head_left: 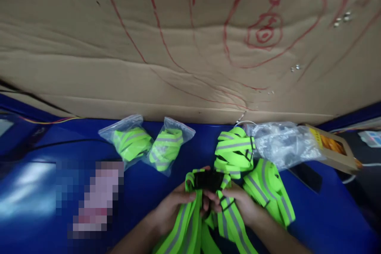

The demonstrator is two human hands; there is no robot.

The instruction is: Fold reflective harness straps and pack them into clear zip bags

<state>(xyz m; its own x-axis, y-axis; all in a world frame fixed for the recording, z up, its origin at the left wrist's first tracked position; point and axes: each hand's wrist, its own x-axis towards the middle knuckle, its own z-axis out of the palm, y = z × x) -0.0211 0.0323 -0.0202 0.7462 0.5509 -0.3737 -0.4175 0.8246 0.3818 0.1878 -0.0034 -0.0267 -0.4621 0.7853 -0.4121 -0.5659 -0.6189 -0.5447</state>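
Both my hands grip one neon-green reflective strap vest (190, 222) with grey stripes, low in the middle of the view. My left hand (172, 206) is closed round its left straps, and my right hand (238, 202) pinches the right straps. Between my fingers sits the vest's black buckle part (208, 179). A folded green vest bundle (233, 151) lies just beyond my hands, and another loose green vest (269, 190) rests to the right of my right hand.
Two clear bags, each with a folded green vest (131, 142) (167, 149), lie on the blue table (44, 190) to the left. A pile of empty clear bags (282, 143) and an open cardboard box (333, 147) are right. Scribbled cardboard (178, 47) stands behind.
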